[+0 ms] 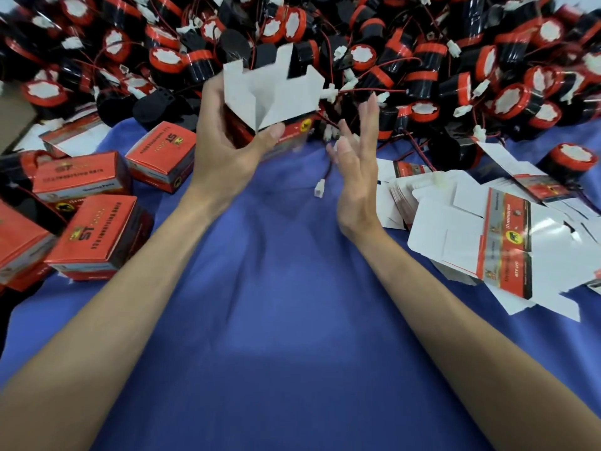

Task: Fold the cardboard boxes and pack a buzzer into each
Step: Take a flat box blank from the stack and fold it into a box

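Over the blue cloth-covered table (276,336), the left hand (224,154) grips a half-folded red-and-white cardboard box (273,99) in mid-air. Its white flaps stand open, pointing up and away, and its contents cannot be told. The right hand (357,170) is just beside it, fingers straight and released. Closed red cardboard boxes (94,236) lie to the left and flat white box blanks (455,229) to the right. Black-and-red round buzzers (422,60) are heaped behind.

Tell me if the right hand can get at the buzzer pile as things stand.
Probably yes: the right hand is open and empty, the buzzer pile lies just beyond its fingers, and the box in the left hand sits aside.
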`<state>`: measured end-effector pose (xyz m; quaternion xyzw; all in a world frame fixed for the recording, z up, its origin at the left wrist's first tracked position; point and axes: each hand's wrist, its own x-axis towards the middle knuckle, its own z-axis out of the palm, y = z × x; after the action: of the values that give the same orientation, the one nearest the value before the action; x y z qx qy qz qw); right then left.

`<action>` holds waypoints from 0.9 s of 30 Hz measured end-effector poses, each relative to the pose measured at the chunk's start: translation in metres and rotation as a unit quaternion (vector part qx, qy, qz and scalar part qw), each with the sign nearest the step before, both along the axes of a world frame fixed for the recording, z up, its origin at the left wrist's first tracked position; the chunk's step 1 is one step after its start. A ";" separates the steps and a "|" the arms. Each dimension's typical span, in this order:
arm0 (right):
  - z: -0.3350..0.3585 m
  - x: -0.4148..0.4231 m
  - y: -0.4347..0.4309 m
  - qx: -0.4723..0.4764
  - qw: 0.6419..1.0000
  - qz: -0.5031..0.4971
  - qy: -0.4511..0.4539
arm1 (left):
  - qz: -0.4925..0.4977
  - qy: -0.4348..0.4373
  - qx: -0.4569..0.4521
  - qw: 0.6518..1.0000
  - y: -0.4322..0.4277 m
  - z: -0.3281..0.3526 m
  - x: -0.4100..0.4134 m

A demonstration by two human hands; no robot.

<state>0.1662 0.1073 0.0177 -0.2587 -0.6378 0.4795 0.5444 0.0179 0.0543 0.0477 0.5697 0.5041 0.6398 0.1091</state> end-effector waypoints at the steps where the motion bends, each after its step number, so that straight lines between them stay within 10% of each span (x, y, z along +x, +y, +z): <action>1: 0.000 0.000 -0.001 0.001 1.000 0.002 0.001 | 0.013 0.063 0.028 0.998 0.001 0.000 -0.001; 6: 0.003 0.002 -0.004 0.006 1.000 0.001 -0.007 | 0.020 0.218 0.082 0.972 0.006 -0.022 0.007; 16: 0.006 0.004 -0.006 -0.002 0.988 0.126 -0.086 | -0.027 0.207 0.012 0.978 0.006 -0.041 0.011; 27: 0.004 0.005 0.002 -0.072 0.993 0.088 0.041 | -0.001 0.265 0.071 0.962 0.003 -0.045 0.013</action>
<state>0.1713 0.1093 0.0216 -0.2202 -0.5990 0.5801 0.5062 0.0310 0.0568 0.0028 0.7256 0.4674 0.5003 -0.0686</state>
